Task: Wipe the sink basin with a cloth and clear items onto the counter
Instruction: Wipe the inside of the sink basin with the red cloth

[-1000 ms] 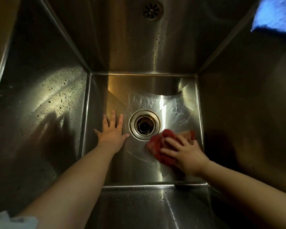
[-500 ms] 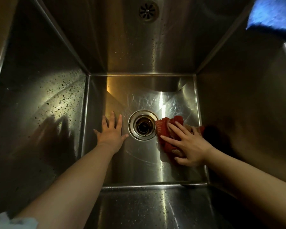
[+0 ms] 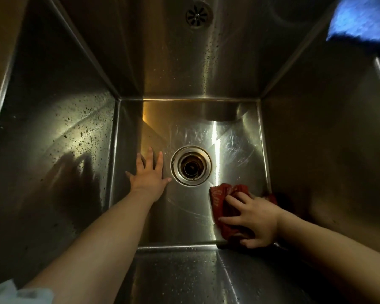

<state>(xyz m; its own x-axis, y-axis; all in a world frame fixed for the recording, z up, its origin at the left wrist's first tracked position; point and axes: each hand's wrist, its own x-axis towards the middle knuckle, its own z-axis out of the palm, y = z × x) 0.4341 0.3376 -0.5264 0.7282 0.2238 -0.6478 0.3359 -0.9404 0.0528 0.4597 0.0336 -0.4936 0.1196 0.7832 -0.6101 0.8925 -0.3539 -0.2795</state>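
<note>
Both hands are down on the floor of the sink basin (image 3: pixel 184 222), well apart, with the drain (image 3: pixel 191 165) between them. The left hand (image 3: pixel 148 178) lies flat just left of the drain, its fingers straight and spread and holding nothing. Judging by the long reach into a deep basin, it is there as a prop for the leaning body rather than to work. The right hand (image 3: pixel 256 222) does the wiping. Its fingers are splayed over the cloth (image 3: pixel 223 205), a bunched red one, and press it onto the steel rather than gripping it, which spreads the pressure over more fabric. The cloth sits in the lower right corner of the floor, close to where floor meets right wall, probably because corners collect residue. Faint curved smears on the floor around the drain suggest that area is already wiped. The left wall is speckled with droplets (image 3: pixel 81 137) and looks untouched, so much of the wiping seems left to do. No loose items show inside the basin. A blurred blue shape (image 3: pixel 360 20) sits at the upper right of the frame; I cannot tell what it is.
</note>
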